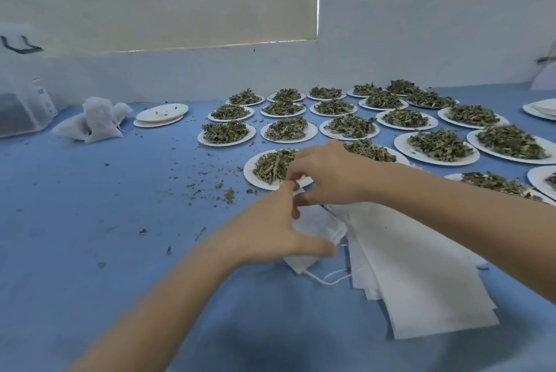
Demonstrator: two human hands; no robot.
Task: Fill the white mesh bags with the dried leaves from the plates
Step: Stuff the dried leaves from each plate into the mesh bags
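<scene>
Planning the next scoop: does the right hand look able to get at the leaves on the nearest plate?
Probably yes. The right hand hovers right at the nearest plate, nothing lying between it and the leaves, though its fingers now pinch the mesh bag with the left hand.

White mesh bag [319, 227] beside leaf-heaped plates [272, 171]

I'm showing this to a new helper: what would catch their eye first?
Rows of white plates heaped with dried leaves fill the blue table's far right. In front, the left hand and right hand pinch an empty mesh bag beside a flat bag stack. Filled bags sit far left.
</scene>
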